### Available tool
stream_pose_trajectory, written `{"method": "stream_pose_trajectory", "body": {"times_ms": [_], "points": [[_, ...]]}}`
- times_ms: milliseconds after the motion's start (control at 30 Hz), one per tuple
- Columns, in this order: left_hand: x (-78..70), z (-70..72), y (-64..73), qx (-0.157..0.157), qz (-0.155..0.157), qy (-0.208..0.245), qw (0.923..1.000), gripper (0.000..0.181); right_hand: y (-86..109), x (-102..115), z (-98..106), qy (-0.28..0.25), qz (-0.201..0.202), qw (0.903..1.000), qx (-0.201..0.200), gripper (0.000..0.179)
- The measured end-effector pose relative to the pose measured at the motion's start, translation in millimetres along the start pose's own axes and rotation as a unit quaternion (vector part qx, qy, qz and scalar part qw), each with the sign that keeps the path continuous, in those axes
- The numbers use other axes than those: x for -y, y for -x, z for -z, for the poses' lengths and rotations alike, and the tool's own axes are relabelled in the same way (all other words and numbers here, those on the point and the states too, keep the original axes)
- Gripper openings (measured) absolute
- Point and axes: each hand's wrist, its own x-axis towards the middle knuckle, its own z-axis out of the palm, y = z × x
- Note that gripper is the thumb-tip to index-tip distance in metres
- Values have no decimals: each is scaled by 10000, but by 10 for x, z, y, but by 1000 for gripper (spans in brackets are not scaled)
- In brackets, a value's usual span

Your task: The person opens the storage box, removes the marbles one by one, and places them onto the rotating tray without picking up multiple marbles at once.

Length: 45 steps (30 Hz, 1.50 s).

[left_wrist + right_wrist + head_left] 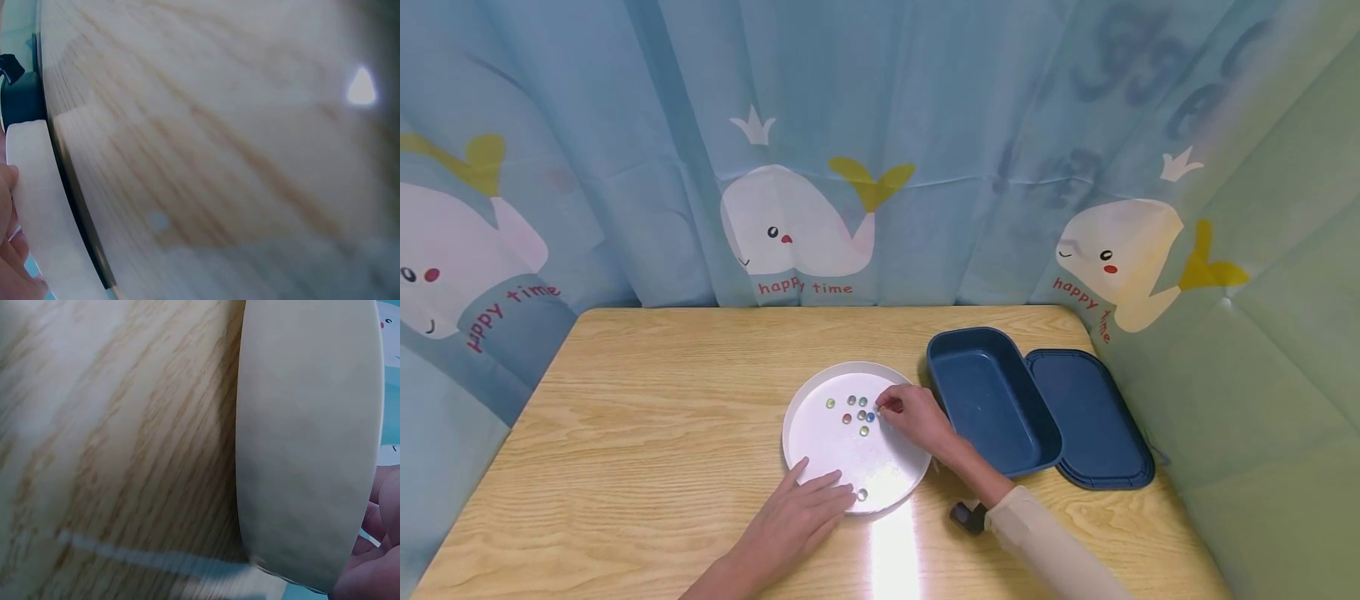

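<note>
A round white tray [820,458] with a raised rim lies on the wooden table. Several small glass marbles [864,431] sit in a loose cluster on it, among them a blue one [870,417] and a reddish one [847,418]. My right hand [917,417] reaches over the tray's right side, thumb and fingertips pinching a small glass marble [878,409] that is mostly hidden. Across the tray's near-left rim rests my left hand [801,512], fingers spread. Beside its fingertips lies a lone clear marble [862,495]. Both wrist views show the tray's outer wall [306,444] up close.
Right of the tray stands a deep dark blue box [1000,400], with its flat blue lid [1093,421] lying alongside. A small black object [967,517] shows by the right wrist. A blue curtain [925,225] with whales hangs behind the table [647,433].
</note>
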Motion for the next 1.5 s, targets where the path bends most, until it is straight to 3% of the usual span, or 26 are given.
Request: {"method": "stream_pose_trajectory", "body": {"times_ms": [1500], "points": [[7, -7, -2, 57, 43, 26, 10000, 26, -137, 0, -62, 300, -15, 9993, 202, 9]]}}
